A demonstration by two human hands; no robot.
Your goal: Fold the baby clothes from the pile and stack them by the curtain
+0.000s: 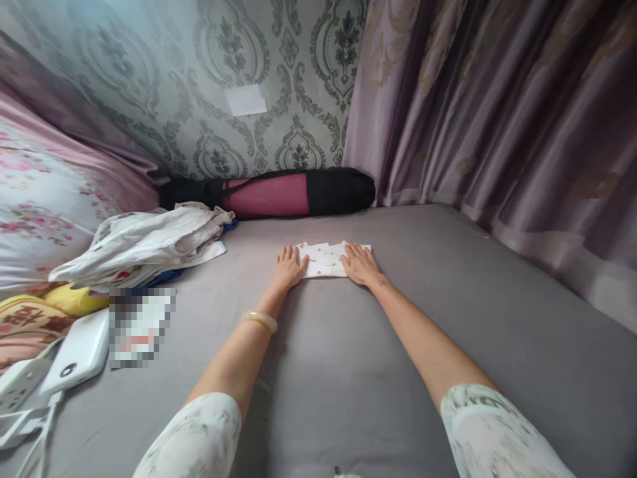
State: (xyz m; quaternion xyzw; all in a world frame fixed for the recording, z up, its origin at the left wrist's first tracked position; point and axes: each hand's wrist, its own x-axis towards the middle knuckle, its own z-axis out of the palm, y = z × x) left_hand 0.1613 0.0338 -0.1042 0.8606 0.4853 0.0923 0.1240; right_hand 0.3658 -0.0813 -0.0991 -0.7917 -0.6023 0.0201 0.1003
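A folded white cloth (324, 261) with small reddish prints lies flat on the grey bed sheet (343, 345). My left hand (290, 267) rests palm down on its left end, fingers stretched out. On the right end lies my right hand (359, 263), also flat with the fingers apart. Both arms reach straight forward, and a pale bangle (261, 321) circles my left wrist. Parts of the cloth's two ends are hidden under my hands. What garment or cloth it is, I cannot tell.
Heaped white clothes (149, 239) lie at the left, near a floral pillow (40, 206). A white power bank (79, 352) and a power strip (22, 385) with cables sit front left. Along the wall stretches a black and maroon long bag (273, 194). Purple curtains (472, 99) hang at the right.
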